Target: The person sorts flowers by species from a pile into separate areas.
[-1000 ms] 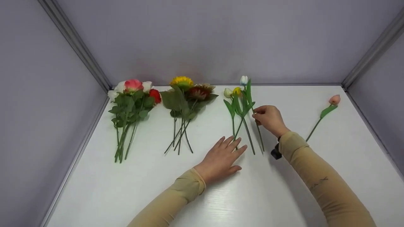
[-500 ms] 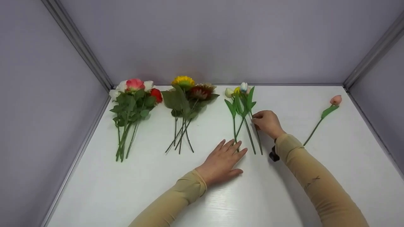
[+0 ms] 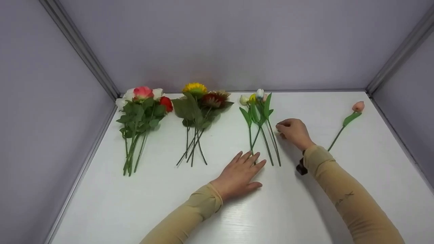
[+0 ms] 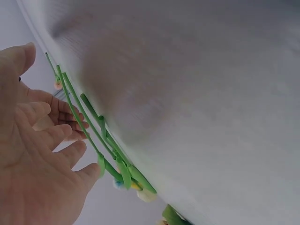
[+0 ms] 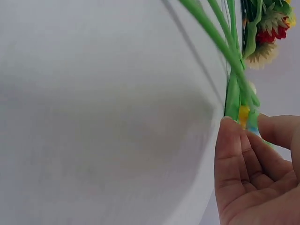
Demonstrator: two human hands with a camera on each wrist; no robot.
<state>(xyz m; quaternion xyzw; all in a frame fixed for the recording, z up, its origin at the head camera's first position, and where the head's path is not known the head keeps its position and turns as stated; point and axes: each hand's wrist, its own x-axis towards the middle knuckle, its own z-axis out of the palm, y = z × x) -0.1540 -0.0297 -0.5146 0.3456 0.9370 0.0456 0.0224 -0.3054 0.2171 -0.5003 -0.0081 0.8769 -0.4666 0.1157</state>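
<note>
Several tulips lie together right of the table's middle: a cream one [image 3: 244,100], a yellow one, a pinkish one partly hidden, and a white-blue one [image 3: 260,94] on top. My left hand [image 3: 239,174] is spread with straight fingers over the lower stem ends. Just right of the white-blue tulip's stem [image 3: 274,142], my right hand [image 3: 294,133] hovers with loosely bent fingers and nothing in them. In the right wrist view a gap shows between thumb [image 5: 276,129] and fingers. A lone pink tulip [image 3: 358,106] lies farther right, its stem end hidden behind my right arm.
At the far left lies a bunch of white, pink and red roses [image 3: 142,105]. A second bunch with a yellow sunflower [image 3: 194,88] and dark red blooms lies between it and the tulips. Grey walls [image 3: 217,44] enclose the white table [image 3: 101,203] at back and sides.
The white-blue tulip came down toward the table and slightly nearer, beside the other tulips. My right hand then let go of its stem and moved right. The left hand hardly moved.
</note>
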